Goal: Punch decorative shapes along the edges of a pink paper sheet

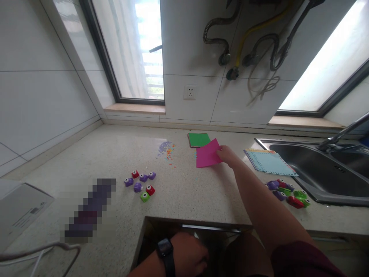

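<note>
My right hand [227,154] reaches out over the speckled countertop [115,154] and pinches the right edge of a pink paper sheet [207,154], lifting it slightly. A green sheet [198,139] lies just behind it. My left hand [188,254], with a black watch on the wrist, is low at the counter's front edge, fingers curled downward; what it holds, if anything, is hidden. Several small purple, red and green craft punches [142,184] sit left of centre.
A stack of light blue paper [269,161] lies beside the steel sink [325,169]. More small punches [288,192] cluster near the sink's front corner. Paper confetti [167,149] is scattered near the back. A white box [20,207] and cable sit at left.
</note>
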Tool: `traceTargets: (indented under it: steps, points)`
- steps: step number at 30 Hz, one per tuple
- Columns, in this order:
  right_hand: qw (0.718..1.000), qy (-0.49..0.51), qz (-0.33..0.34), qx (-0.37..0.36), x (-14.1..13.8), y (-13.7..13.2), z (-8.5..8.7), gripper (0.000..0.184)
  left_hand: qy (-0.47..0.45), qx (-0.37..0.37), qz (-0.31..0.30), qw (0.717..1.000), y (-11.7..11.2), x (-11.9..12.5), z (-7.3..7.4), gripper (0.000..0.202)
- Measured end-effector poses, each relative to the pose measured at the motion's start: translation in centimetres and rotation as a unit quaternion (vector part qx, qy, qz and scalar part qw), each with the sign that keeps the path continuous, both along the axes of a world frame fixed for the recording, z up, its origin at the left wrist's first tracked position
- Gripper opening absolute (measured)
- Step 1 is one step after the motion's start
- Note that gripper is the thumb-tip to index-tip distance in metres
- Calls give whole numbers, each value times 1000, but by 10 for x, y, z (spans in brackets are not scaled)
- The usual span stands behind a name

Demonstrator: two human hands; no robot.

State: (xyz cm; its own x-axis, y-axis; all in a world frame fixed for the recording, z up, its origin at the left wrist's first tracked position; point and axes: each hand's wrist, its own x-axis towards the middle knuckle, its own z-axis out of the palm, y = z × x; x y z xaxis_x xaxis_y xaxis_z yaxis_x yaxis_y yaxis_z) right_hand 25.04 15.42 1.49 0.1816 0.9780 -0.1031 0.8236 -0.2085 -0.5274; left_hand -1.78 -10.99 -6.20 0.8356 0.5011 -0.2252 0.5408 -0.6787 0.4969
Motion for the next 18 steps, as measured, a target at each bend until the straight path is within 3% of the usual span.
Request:
traceTargets:
  steps: [9,18]
  points:
    - [999,41,1,18,-69,27,-4,30,24,33,-18,999,1,1,-6,30]
    - [997,73,-11,31,-95,29,-23,32,14,35,-16,999,1,1,1,26]
